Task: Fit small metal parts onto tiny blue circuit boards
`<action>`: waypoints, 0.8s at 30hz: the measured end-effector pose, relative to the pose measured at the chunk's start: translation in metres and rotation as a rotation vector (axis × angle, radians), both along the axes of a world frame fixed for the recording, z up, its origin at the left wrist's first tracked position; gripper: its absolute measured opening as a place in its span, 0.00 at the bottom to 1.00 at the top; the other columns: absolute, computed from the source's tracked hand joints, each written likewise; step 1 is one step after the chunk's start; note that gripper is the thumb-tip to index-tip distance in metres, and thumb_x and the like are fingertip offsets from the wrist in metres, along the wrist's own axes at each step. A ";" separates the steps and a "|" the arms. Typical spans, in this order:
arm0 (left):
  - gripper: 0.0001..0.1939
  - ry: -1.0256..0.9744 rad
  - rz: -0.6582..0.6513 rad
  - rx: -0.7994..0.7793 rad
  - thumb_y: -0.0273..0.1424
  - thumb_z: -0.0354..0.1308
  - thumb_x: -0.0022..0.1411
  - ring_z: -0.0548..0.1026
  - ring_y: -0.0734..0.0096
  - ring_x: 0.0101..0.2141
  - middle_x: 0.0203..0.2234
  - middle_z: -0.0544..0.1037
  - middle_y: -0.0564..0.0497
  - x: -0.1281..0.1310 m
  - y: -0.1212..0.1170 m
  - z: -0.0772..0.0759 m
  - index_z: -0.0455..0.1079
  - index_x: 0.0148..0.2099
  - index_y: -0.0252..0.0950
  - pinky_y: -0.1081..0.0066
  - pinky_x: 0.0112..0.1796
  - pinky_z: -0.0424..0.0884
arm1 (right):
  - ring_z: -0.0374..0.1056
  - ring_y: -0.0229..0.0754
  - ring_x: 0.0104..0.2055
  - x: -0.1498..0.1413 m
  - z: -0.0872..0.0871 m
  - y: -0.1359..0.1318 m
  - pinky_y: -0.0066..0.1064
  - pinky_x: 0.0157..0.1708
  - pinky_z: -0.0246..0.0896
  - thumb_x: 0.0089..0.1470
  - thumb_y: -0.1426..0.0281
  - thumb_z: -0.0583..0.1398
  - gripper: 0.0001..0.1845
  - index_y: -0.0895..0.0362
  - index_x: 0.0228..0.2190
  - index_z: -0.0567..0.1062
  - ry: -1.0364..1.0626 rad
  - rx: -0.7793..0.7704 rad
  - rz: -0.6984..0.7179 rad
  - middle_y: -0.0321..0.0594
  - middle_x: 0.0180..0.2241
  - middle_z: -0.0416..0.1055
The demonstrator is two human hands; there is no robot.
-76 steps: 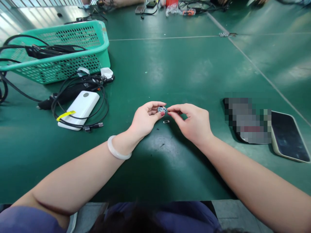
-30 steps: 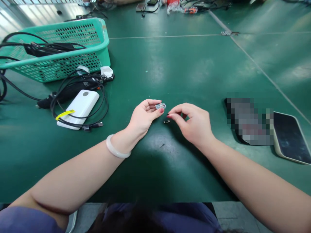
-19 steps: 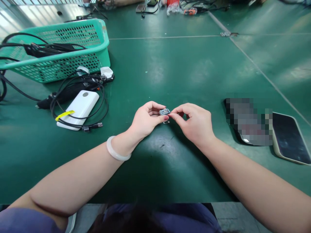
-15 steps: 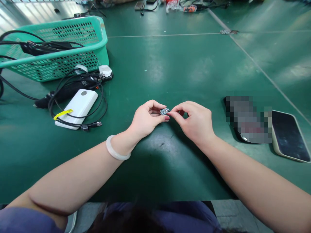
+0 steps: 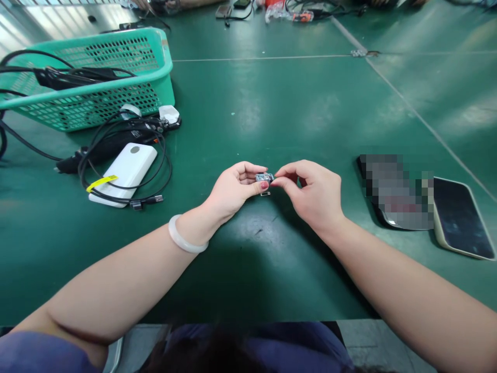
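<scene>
My left hand (image 5: pixel 235 191) is closed, its thumb and fingers pinching a small grey-blue rectangular piece (image 5: pixel 264 177) with light and dark markings. The piece is too small to tell its kind. At its right end, my right hand (image 5: pixel 315 192) has thumb and forefinger closed in a pinch, and the fingertips hide what lies between them. Just below the left thumb shows a tiny pale frame-shaped part (image 5: pixel 265 194); whether it lies on the table or hangs from the hand I cannot tell.
A green plastic basket (image 5: pixel 163 77) with black cables stands at the left. In front of it lie a white power bank (image 5: pixel 126 173), a looped cable (image 5: pixel 171 171) and a black device (image 5: pixel 111 142). Two phones, one pixelated (image 5: pixel 396 191) and one light-cased (image 5: pixel 462 217), lie at the right.
The small piece has turned a little and now shows a flatter, more level face. My right hand has shifted slightly right, and more of the pale frame-shaped part shows.
</scene>
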State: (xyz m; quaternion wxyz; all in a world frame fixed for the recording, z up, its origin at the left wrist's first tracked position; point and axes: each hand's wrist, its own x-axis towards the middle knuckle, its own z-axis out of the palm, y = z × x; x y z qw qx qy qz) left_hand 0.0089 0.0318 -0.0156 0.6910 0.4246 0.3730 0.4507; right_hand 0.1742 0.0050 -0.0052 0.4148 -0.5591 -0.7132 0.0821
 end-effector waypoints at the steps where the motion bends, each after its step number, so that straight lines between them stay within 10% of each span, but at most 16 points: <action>1: 0.18 -0.007 0.007 -0.002 0.27 0.73 0.40 0.77 0.74 0.32 0.29 0.80 0.52 0.000 0.000 0.000 0.72 0.35 0.32 0.66 0.42 0.72 | 0.65 0.38 0.26 0.000 0.000 0.000 0.31 0.28 0.59 0.52 0.68 0.64 0.04 0.52 0.26 0.76 0.008 0.006 -0.004 0.34 0.26 0.74; 24: 0.17 -0.047 0.140 -0.066 0.25 0.71 0.45 0.75 0.78 0.31 0.26 0.77 0.55 0.000 0.004 -0.003 0.71 0.38 0.33 0.69 0.43 0.71 | 0.66 0.44 0.36 0.002 -0.017 0.011 0.37 0.41 0.62 0.56 0.75 0.58 0.09 0.56 0.27 0.77 -0.334 -0.199 0.268 0.41 0.32 0.76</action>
